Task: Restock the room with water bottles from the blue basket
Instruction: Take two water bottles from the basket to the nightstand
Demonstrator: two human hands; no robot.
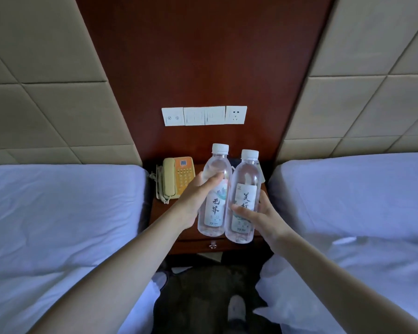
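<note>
Two clear water bottles with white caps and white labels stand upright side by side over the dark wooden nightstand (pixel 163 218). My left hand (pixel 196 198) wraps the left bottle (pixel 214 186) from its left side. My right hand (pixel 261 216) grips the right bottle (pixel 245 189) low down on its right side. The bottles touch each other. I cannot tell if their bases rest on the nightstand top. The blue basket is not in view.
A beige and orange telephone (pixel 176 177) sits on the nightstand's left part. White-sheeted beds lie on the left (pixel 58 213) and right (pixel 360 201). A switch and socket panel (pixel 204 116) is on the wooden wall. A drawer handle (pixel 212 244) shows below.
</note>
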